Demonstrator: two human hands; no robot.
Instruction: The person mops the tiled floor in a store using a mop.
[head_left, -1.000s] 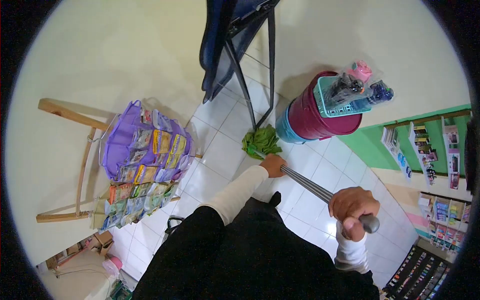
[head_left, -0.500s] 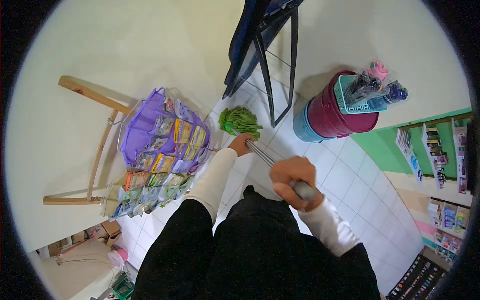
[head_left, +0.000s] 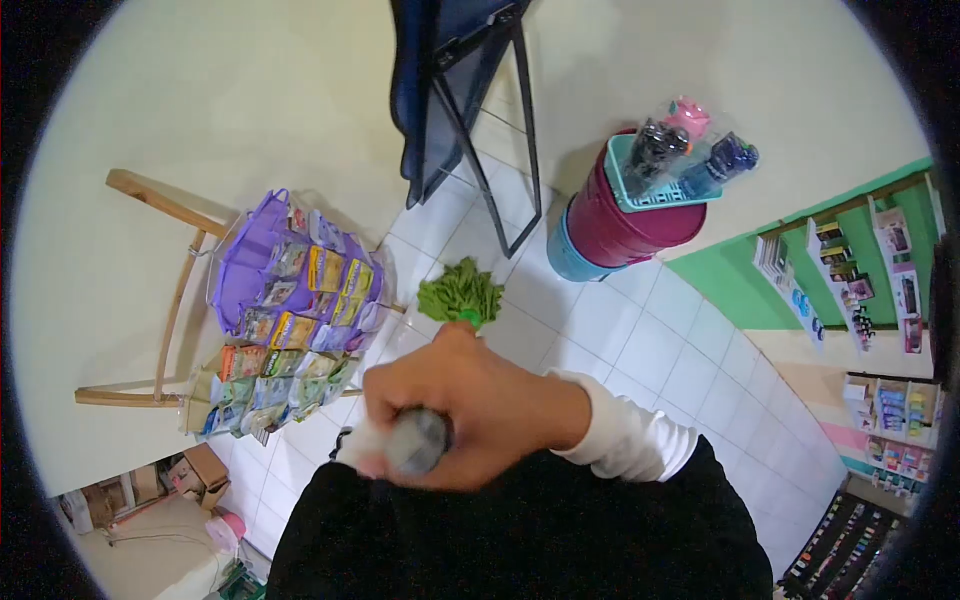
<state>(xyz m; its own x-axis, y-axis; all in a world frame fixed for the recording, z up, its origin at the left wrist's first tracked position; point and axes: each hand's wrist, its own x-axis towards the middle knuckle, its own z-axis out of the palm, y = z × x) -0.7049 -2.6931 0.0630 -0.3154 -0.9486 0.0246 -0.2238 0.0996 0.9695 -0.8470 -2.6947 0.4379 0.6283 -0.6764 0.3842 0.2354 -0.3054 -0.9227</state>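
Note:
My right hand [head_left: 480, 405] fills the middle of the view, shut around the grey grip [head_left: 418, 440] at the top end of a mop handle. The handle runs straight down away from the camera, so its shaft is hidden behind that hand. The green mop head [head_left: 460, 290] rests on the white tile floor [head_left: 640, 350] just beyond my knuckles. My left hand is hidden behind the right one; only a bit of white sleeve [head_left: 352, 450] shows at the left of the grip.
A purple hanging rack of sachets [head_left: 290, 300] on a wooden frame [head_left: 150, 300] stands left. A dark blue folding stand [head_left: 450, 90] is ahead. A maroon barrel [head_left: 620, 225] with a teal basket of bottles [head_left: 660, 165] stands right, with stocked shelves [head_left: 850, 280] beyond it.
The mop head slid from the barrel's foot left toward the rack, then back toward me. The handle swung upright and my right hand rose close to the camera, covering the left hand.

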